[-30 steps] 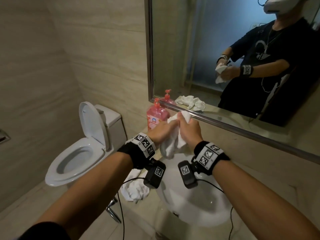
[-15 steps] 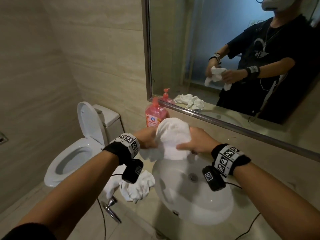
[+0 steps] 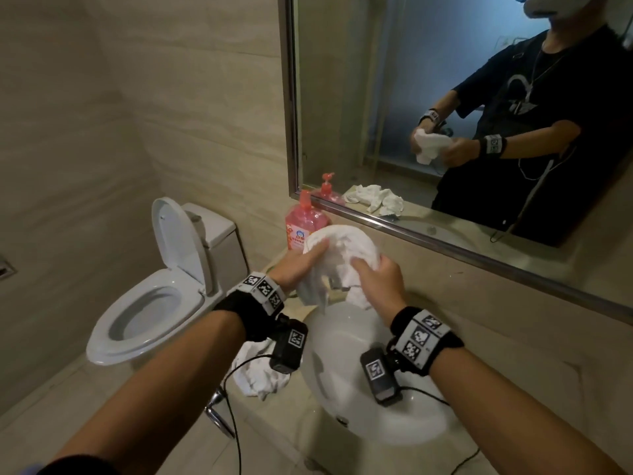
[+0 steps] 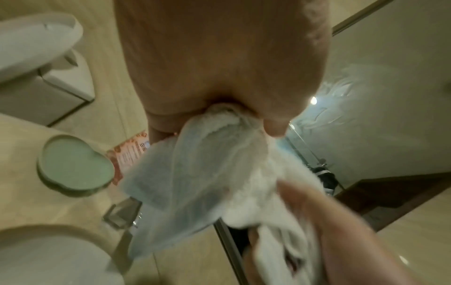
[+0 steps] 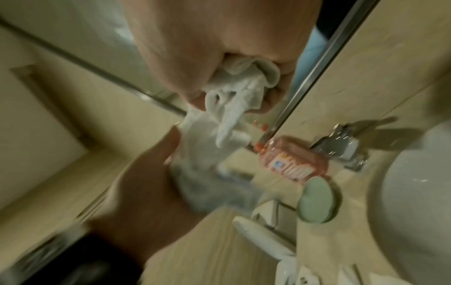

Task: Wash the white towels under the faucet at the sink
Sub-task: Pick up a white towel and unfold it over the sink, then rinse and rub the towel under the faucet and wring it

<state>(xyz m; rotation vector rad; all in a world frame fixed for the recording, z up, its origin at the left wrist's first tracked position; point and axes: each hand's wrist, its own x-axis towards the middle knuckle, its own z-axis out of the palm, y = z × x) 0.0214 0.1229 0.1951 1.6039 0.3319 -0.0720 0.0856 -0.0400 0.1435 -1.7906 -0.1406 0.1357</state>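
1. Both hands have hold of one crumpled white terry towel: the left hand has its thumb and fingers closed over a bunched end, and the left wrist view shows the cloth pinched tight between thumb and palm.
2. Right hand is wrapped round the other end, fingers curled into the folds; the right wrist view shows a wad of towel gripped in its fist.
3. That towel sits at centre frame, held up in the air over the far rim of the round white ceramic sink basin, not down in the bowl. Held there, I'd say, so drips land in the basin.
4. Two grips on opposite ends look like a set-up for wringing or rubbing the cloth against itself.
5. No faucet stream shows in the head view; a chrome fitting appears, blurred, in the right wrist view, and I can't tell if water runs.
6. A second rumpled white towel lies on the beige stone counter at lower centre, just left of the basin and partly under the left wrist, likely waiting its turn or set aside.
7. The pink pump bottle of hand soap stands behind the held towel, against the mirror frame, within easy reach.
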